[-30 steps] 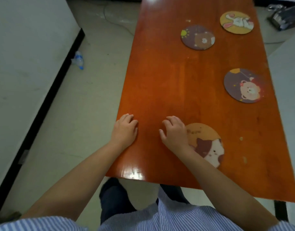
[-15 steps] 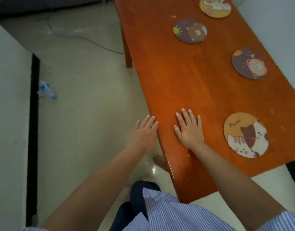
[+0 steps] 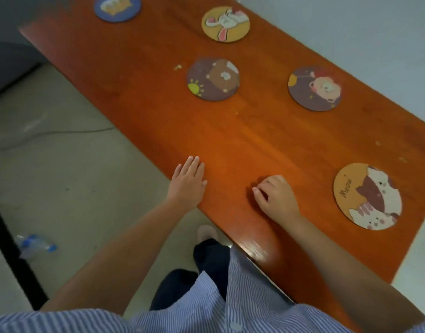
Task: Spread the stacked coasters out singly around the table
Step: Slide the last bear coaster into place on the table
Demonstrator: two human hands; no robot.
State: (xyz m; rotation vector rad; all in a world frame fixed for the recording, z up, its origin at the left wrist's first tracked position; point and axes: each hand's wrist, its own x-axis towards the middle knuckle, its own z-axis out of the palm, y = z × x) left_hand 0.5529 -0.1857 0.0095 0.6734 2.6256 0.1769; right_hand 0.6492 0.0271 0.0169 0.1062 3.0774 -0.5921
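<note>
Several round coasters lie singly on the orange wooden table [image 3: 266, 140]. A cat coaster marked "Meow" [image 3: 367, 196] sits near the front right. A purple bear coaster with a red bow [image 3: 315, 88] and a purple brown-bear coaster [image 3: 213, 79] lie mid-table. A yellow rabbit coaster [image 3: 226, 24] and a blue coaster [image 3: 117, 7] lie farther back. My left hand [image 3: 188, 183] rests flat at the table's left edge, fingers together. My right hand [image 3: 276, 195] rests on the table with fingers curled under, left of the cat coaster, holding nothing.
A pale wall [image 3: 351, 44] runs along the table's right side. The floor to the left holds a plastic bottle [image 3: 33, 245] beside a black strip [image 3: 14, 255], and a thin cable [image 3: 62, 132]. A crumb [image 3: 177, 67] lies on the table.
The view has swung, so the table now runs diagonally and a blue coaster shows. My right hand's fingers have curled from flat. My left hand lies flat at the table edge.
</note>
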